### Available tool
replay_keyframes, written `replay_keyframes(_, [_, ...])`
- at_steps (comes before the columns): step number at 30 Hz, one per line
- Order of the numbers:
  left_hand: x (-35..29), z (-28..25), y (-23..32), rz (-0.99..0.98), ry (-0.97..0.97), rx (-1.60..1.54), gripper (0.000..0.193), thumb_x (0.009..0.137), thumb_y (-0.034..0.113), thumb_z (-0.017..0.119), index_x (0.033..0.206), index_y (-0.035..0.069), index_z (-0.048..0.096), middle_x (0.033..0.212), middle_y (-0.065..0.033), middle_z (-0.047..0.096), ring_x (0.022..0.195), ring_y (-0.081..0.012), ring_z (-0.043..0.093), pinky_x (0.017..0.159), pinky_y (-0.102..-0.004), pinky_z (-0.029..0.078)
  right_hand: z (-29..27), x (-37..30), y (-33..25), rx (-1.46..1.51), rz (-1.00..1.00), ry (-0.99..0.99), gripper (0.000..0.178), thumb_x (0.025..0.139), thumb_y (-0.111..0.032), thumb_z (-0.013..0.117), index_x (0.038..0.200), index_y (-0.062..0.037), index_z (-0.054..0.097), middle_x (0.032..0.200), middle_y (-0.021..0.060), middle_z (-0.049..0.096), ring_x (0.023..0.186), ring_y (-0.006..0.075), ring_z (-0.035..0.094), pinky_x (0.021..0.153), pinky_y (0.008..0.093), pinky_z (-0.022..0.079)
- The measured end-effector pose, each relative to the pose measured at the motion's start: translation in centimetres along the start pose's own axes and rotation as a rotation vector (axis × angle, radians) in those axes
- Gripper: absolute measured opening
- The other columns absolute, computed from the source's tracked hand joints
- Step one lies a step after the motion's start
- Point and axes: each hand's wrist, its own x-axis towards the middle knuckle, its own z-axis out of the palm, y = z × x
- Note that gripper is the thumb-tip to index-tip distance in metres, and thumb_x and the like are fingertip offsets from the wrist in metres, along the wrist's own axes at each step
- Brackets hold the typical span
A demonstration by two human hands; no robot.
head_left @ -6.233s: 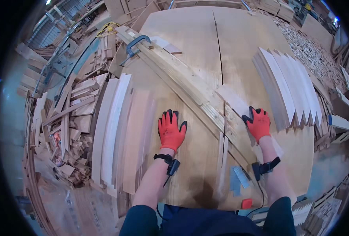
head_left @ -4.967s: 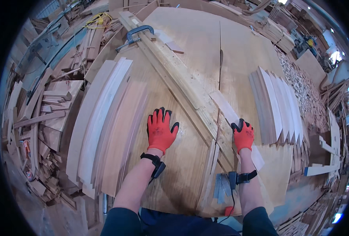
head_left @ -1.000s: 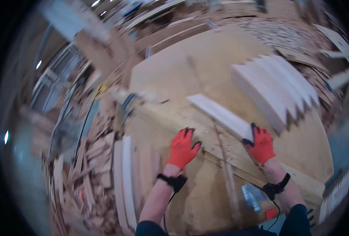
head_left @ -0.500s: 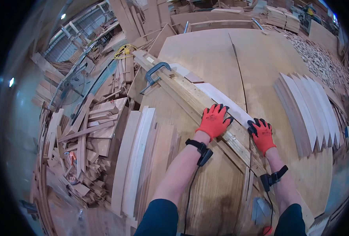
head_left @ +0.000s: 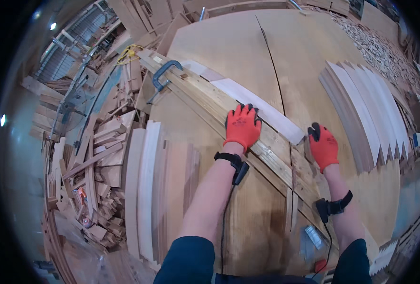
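My left hand (head_left: 243, 125), in a red glove with black fingertips, lies palm down on a long wooden beam (head_left: 210, 98), fingers stretched toward a pale wooden strip (head_left: 262, 105). The strip lies slantwise along the beam's far side. Just right of the strip's near end is my right hand (head_left: 324, 147), gloved alike, apart from the strip. Its fingers are curled in; whatever they may hold is hidden. A blue-grey C-clamp (head_left: 161, 75) grips the beam near its far left end.
The big plywood tabletop (head_left: 224, 42) has a dark gap running across it. Stacked curved boards (head_left: 356, 113) stand at right, more boards (head_left: 146, 184) at left. Offcuts (head_left: 108, 213) pile up beyond. A small silvery object (head_left: 314, 236) lies near my right forearm.
My right hand has come off the strip's near end, moved slightly up and right, and curled its fingers. My left hand stays on the beam. The whole view has shifted.
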Motion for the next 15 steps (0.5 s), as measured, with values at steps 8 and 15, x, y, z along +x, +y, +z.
replay_keyframes(8, [1.2,-0.1,0.2,0.011,-0.001,-0.001,0.051,0.095,0.036,0.055,0.137,0.007,0.06,0.153,-0.0122,0.05,0.144,-0.0334,0.039,0.121,-0.0471,0.025,2.3,0.2,-1.4,0.167,0.107,-0.004,0.032,0.094,-0.028,0.063,0.117,-0.0059,0.069,0.109,0.0219,0.071,0.103,0.0399,0.067,0.09,0.0463,0.052])
replay_keyframes(15, [2.3,0.9,-1.5,0.009,0.032,0.045,0.048,0.095,0.037,0.055,0.135,0.013,0.062,0.152,-0.0117,0.051,0.142,-0.0327,0.04,0.12,-0.0485,0.024,2.3,-4.0,2.6,0.412,0.083,0.003,0.033,0.091,-0.02,0.065,0.122,-0.0069,0.068,0.113,0.02,0.071,0.104,0.0384,0.067,0.092,0.0452,0.052])
